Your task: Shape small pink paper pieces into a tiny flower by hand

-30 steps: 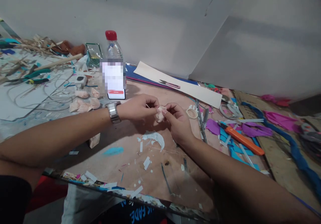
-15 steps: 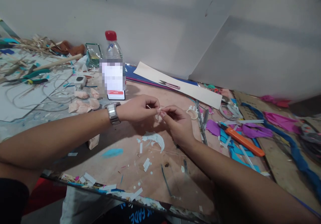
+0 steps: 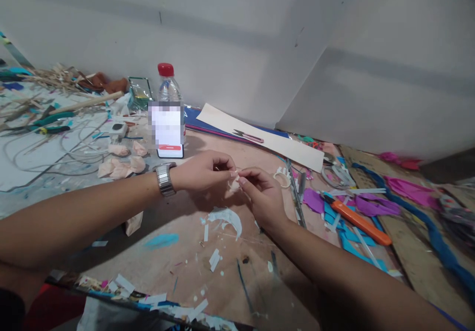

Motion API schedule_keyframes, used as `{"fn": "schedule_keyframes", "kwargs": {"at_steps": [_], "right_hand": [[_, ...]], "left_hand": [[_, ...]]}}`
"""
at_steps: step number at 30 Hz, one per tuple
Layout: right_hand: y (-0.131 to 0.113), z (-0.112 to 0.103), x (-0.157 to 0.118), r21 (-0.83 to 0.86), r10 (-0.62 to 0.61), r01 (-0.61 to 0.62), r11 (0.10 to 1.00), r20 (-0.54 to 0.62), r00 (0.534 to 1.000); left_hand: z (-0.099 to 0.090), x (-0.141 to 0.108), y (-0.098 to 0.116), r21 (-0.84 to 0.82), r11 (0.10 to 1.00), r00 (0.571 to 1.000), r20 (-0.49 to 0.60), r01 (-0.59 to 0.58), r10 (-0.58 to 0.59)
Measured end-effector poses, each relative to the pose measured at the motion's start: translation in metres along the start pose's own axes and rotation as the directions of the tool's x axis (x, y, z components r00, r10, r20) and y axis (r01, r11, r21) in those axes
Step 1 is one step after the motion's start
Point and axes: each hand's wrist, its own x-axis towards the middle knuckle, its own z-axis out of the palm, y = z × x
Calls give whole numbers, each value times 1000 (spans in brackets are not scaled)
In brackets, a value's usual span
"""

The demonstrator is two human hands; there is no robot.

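My left hand (image 3: 204,170), with a metal watch (image 3: 165,179) on its wrist, pinches a small pale piece (image 3: 234,184) over the middle of the table. My right hand (image 3: 262,192) meets it from the right, thumb and forefinger closed on the same piece. The fingertips of both hands nearly touch, and they partly hide the piece. Below them on the tabletop lies a white curved patch (image 3: 227,217). Several crumpled pale pink pieces (image 3: 120,167) are to the left of my left hand.
A phone (image 3: 168,130) leans on a red-capped bottle (image 3: 169,84). Small snips (image 3: 248,136) lie on a long cream strip (image 3: 289,149). To the right are an orange cutter (image 3: 359,222) and a tape ring (image 3: 282,178). Green-handled pliers (image 3: 55,119) and sticks lie at the left.
The view has tilted slightly upward, so the scene sits lower. The pale piece between my fingertips shows more plainly, and both hands still hold it.
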Motion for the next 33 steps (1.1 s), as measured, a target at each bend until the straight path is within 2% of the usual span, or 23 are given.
{"fn": "schedule_keyframes", "kwargs": {"at_steps": [8,12,18,23,33], "right_hand": [[2,2,0,27,-3,4,1000,-42,999],[7,-1,1,38,-1,2,999,-18,1000],[5,1,1,67,4,-4,998,-8,1000],[2,5,1,84,9,-9,996,1,1000],[7,3,7,133,80,-71,989,-59,995]], "left_hand": [[1,-1,1,-58,997,999,4,42,-42],[1,0,0,-31,999,999,-25,-23,22],[1,0,-4,-98,995,1000,-18,-5,3],[1,0,-3,-68,997,998,-48,-33,30],[0,0,2,-82,997,999,-33,-12,9]]}}
